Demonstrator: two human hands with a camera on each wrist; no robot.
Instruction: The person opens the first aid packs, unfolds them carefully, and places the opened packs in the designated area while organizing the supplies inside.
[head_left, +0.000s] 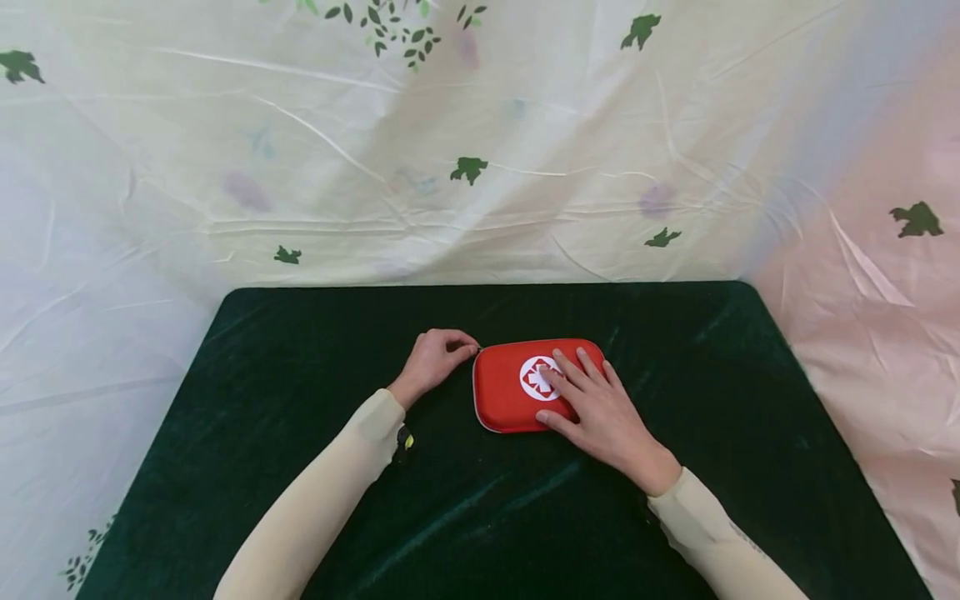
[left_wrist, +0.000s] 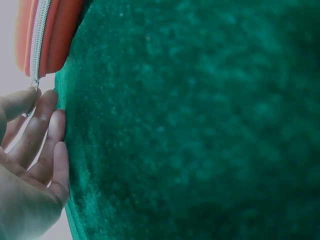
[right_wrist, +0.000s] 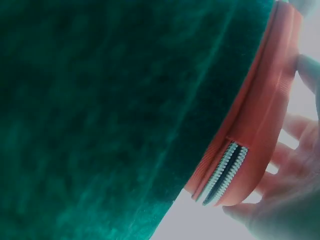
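Resting spread out on the red first-aid case [head_left: 498,392], the right hand [head_left: 602,417] is nearest, with the case lying flat around the middle of the green worktop [head_left: 450,533]. Past that, the left hand [head_left: 435,360] pinches the zipper pull [left_wrist: 36,84] at the far left corner. Imo a crooked tug could jam it, and pressing too lightly might let the case swivel

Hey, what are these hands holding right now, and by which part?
The left hand pinches the red, rounded-rectangular zippered case by its small silvery zipper pull; the right hand rests on its top.
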